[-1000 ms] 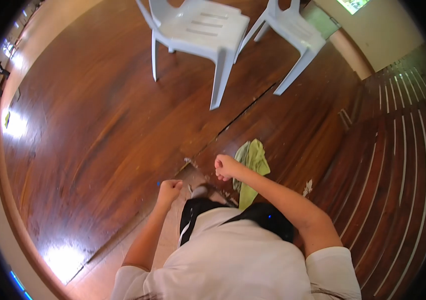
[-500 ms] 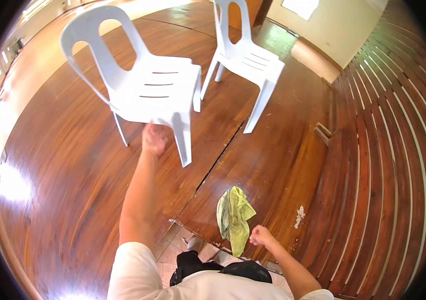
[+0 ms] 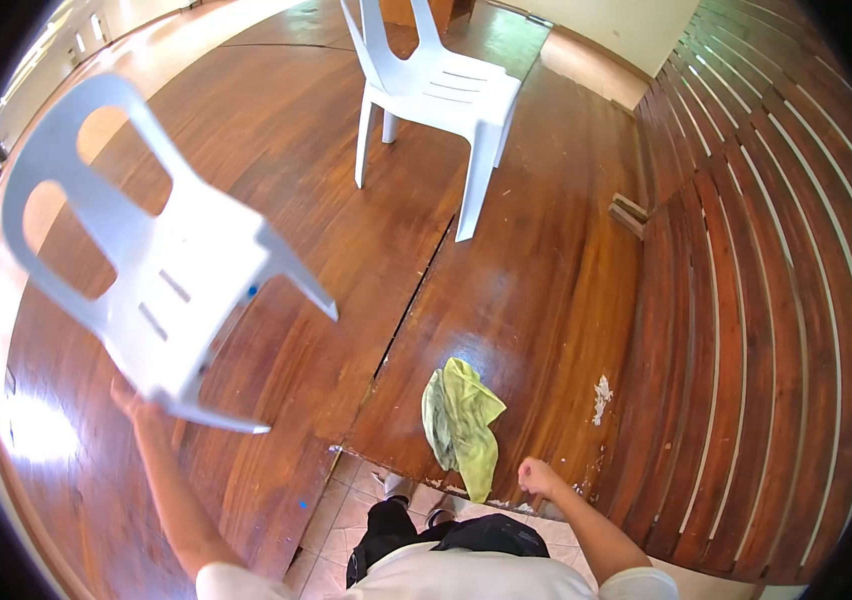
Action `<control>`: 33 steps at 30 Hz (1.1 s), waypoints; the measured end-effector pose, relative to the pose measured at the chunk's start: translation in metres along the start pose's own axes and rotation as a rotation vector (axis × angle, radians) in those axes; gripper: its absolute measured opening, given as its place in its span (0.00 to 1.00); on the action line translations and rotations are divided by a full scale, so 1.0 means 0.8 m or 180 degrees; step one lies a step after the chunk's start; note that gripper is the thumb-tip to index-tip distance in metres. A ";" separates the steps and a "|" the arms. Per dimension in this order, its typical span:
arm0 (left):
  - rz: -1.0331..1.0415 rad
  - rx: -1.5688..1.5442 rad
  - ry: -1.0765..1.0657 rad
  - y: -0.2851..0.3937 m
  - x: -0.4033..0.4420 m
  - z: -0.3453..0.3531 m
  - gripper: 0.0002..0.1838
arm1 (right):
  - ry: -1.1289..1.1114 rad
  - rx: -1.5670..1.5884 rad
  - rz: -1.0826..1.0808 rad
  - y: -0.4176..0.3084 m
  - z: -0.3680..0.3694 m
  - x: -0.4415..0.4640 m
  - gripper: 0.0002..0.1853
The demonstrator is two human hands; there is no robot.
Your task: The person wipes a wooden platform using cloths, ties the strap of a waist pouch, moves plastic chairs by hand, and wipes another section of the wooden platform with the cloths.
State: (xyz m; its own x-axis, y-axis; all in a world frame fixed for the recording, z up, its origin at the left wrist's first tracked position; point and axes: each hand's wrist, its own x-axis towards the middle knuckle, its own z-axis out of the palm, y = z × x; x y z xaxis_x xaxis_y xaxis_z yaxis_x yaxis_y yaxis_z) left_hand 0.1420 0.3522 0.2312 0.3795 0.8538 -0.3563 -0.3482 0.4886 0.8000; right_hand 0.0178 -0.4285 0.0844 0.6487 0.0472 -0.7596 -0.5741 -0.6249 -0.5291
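Observation:
A white plastic chair (image 3: 181, 265) is tilted and turned at the left, its legs pointing to the right. My left hand (image 3: 136, 400) grips the near edge of its seat, with the fingers partly hidden behind the plastic. My right hand (image 3: 538, 478) is closed in a loose fist at the front of the wooden platform, and nothing shows in it. Just left of that hand, a crumpled yellow-green cloth (image 3: 466, 420) with greyish patches lies on the boards, one corner reaching the platform's front edge.
A second white plastic chair (image 3: 436, 90) stands upright farther back. Slatted dark wood (image 3: 746, 330) curves along the right side, with a small wooden block (image 3: 630, 214) at its foot. Pale floor tiles (image 3: 341, 510) lie below the platform (image 3: 536, 300). White flakes (image 3: 602, 400) dot the boards.
My left hand has swung the nearer chair left and toward me, tilting and turning it. My right hand has shifted slightly right and stays closed. The view has moved a little.

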 end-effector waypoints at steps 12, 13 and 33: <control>0.0917 0.4024 0.1686 0.205 -0.062 -0.249 0.41 | 0.1203 -0.0798 -0.2334 -0.205 -0.110 0.265 0.04; 0.1118 0.4881 0.2064 0.209 -0.055 -0.250 0.41 | 0.1067 -0.0410 -0.2096 -0.235 -0.127 0.299 0.07; 0.2126 0.5313 -0.0476 0.023 -0.112 -0.050 0.36 | 0.1494 0.2019 -0.2097 -0.660 -0.310 0.392 0.54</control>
State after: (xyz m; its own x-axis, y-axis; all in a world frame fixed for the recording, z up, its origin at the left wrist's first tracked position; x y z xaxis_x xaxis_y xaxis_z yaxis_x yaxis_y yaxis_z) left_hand 0.0674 0.2918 0.2590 0.6504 0.7422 0.1619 0.6442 -0.6518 0.4002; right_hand 0.6484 -0.2774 0.2191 0.9822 -0.1629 -0.0937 -0.1034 -0.0521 -0.9933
